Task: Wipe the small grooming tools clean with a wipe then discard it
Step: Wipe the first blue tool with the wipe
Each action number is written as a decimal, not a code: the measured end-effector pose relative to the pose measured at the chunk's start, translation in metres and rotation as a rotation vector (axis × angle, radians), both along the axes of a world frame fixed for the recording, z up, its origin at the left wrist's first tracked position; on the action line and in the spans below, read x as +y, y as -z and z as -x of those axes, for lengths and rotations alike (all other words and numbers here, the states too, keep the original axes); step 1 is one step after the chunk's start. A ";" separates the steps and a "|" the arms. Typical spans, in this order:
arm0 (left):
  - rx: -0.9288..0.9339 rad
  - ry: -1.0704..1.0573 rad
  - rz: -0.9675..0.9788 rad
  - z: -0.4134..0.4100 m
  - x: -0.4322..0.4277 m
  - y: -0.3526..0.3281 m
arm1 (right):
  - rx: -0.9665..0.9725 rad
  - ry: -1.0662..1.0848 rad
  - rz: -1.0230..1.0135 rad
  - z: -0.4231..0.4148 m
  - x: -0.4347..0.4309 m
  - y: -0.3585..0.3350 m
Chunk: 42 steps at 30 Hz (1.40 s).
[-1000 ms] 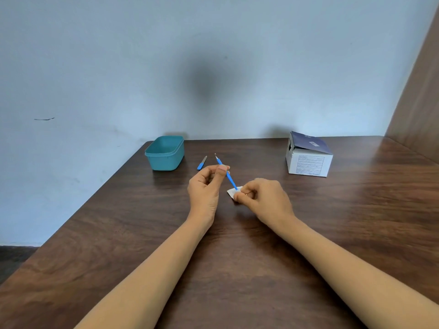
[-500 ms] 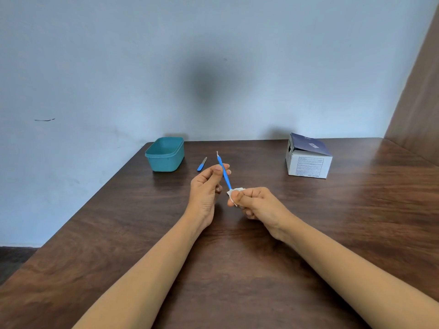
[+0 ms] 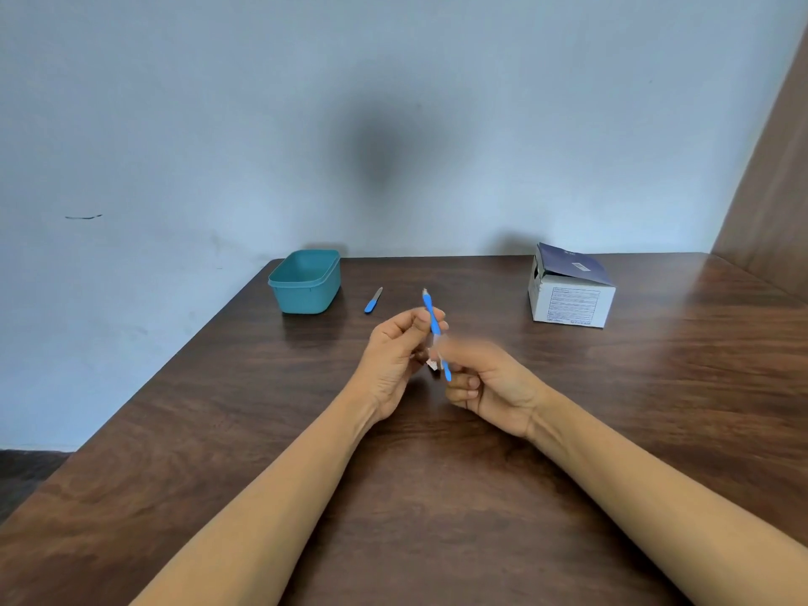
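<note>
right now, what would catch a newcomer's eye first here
The left hand pinches a slim blue tool nearly upright at mid-table, while the blurred right hand holds a white wipe at its lower end. Behind, a teal tub stands far left, a white box far right.

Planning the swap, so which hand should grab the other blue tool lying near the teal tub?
Left, probably. The left hand is nearer the spare tool and only pinches the long tool, which it could set down; the right hand holds the wipe.
</note>
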<state>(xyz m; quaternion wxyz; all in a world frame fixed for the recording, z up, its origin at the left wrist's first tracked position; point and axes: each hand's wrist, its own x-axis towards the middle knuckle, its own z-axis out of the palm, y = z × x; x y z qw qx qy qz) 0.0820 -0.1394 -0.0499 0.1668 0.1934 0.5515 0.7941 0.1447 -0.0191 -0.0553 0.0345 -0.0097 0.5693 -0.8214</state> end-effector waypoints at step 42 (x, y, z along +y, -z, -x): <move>0.657 0.011 0.489 0.000 0.007 0.019 | 0.026 0.585 0.242 0.017 0.019 0.004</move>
